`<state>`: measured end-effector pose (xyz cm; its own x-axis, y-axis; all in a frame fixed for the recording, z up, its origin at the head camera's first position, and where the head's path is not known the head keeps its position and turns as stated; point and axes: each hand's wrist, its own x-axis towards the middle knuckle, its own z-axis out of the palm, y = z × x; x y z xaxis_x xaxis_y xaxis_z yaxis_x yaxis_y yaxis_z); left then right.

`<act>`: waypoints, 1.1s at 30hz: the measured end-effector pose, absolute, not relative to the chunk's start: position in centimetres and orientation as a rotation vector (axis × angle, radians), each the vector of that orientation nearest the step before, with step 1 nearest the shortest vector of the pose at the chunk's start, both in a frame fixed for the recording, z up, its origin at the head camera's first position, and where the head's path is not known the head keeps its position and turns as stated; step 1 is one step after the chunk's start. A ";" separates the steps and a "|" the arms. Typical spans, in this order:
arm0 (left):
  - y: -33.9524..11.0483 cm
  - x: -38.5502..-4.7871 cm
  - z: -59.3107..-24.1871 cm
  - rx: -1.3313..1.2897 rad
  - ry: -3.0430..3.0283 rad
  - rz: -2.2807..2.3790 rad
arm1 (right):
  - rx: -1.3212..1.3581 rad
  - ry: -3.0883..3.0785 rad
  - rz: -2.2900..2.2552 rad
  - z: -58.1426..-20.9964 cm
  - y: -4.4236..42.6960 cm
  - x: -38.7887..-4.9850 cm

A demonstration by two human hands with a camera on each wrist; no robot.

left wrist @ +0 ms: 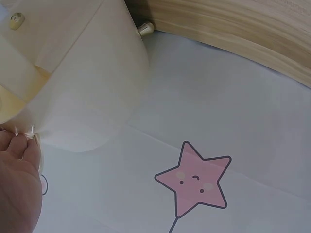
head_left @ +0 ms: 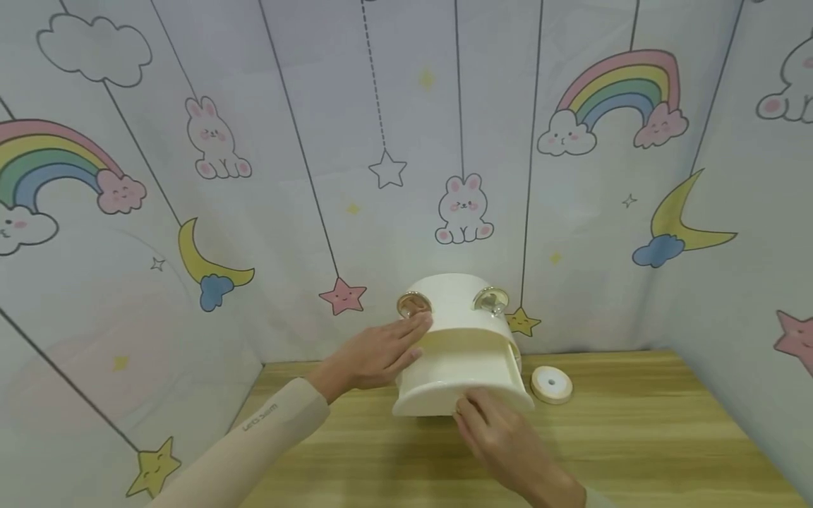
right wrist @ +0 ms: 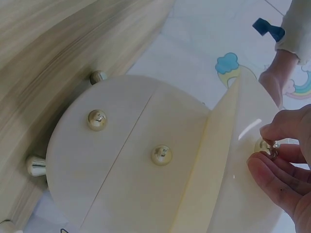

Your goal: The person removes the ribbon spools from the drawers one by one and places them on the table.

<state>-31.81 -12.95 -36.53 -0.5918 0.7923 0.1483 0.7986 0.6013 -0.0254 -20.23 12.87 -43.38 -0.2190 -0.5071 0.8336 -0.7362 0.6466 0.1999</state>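
A cream rounded drawer cabinet (head_left: 451, 300) with gold knobs stands on the table against the back cloth. Its top drawer (head_left: 432, 400) is pulled out, and the visible inside looks bare. My right hand (head_left: 502, 437) pinches the gold knob (right wrist: 265, 145) on that drawer's front between thumb and fingers. On the cabinet's upper left, my left hand (head_left: 381, 353) rests with fingers extended, touching beside a gold-rimmed round ear (head_left: 413, 303). In the right wrist view, two lower drawers with a gold knob (right wrist: 161, 155) each are closed.
A flat white spool (head_left: 551, 384) with a centre hole lies right of the cabinet on the wood-grain table (head_left: 610, 437). A matching gold-rimmed ear (head_left: 491, 301) sits on the cabinet's right. Printed cloth walls (head_left: 381, 233) enclose the back and sides.
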 end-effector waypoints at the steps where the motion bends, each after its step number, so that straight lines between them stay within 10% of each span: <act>1: -12.9 -31.9 -36.6 -1.338 -2.682 -0.068 | 0.985 -1.885 0.296 -43.4 12.9 -20.3; 33: -12.9 -32.0 -36.9 -1.330 -2.672 -0.012 | 0.915 -1.932 0.287 -43.0 13.1 -22.3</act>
<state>-31.99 -12.92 -36.91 -0.5931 0.7922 0.1435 0.7935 0.6054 -0.0626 -22.31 13.09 -43.02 -0.2736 -0.4789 0.8342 -0.7009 0.6932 0.1680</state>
